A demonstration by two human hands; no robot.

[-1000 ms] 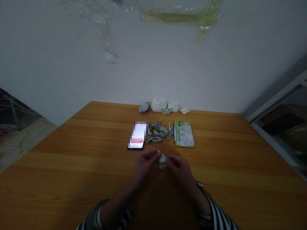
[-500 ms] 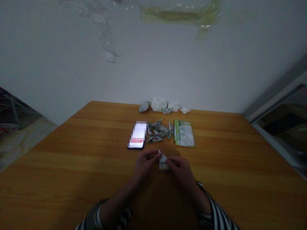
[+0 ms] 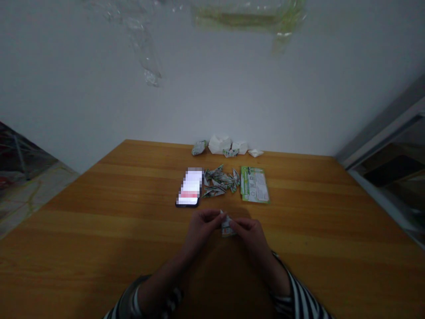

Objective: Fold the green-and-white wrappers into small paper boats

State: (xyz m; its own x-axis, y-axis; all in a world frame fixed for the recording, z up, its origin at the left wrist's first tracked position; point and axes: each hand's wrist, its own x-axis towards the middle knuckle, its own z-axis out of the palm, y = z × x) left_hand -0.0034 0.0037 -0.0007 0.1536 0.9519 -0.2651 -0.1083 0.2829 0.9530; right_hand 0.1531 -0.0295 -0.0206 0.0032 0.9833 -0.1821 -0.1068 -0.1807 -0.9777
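Note:
My left hand [image 3: 199, 230] and my right hand [image 3: 250, 237] meet just above the wooden table [image 3: 99, 230], both pinching a small folded piece of printed paper [image 3: 226, 225] between their fingertips. Beyond them lies a pile of several folded paper pieces [image 3: 219, 181] in green and white print. Left of the pile a phone [image 3: 190, 188] lies flat with its screen lit. Right of the pile lies a flat green-and-white printed sheet [image 3: 254, 185].
Crumpled white and printed papers [image 3: 226, 146] sit at the table's far edge against the white wall. A clear plastic bag with green print [image 3: 245, 17] hangs on the wall above. A metal frame [image 3: 381, 133] stands at the right.
The fingers have shifted slightly on the small folded paper, which now sits a little lower between the hands. Nothing else on the table has moved.

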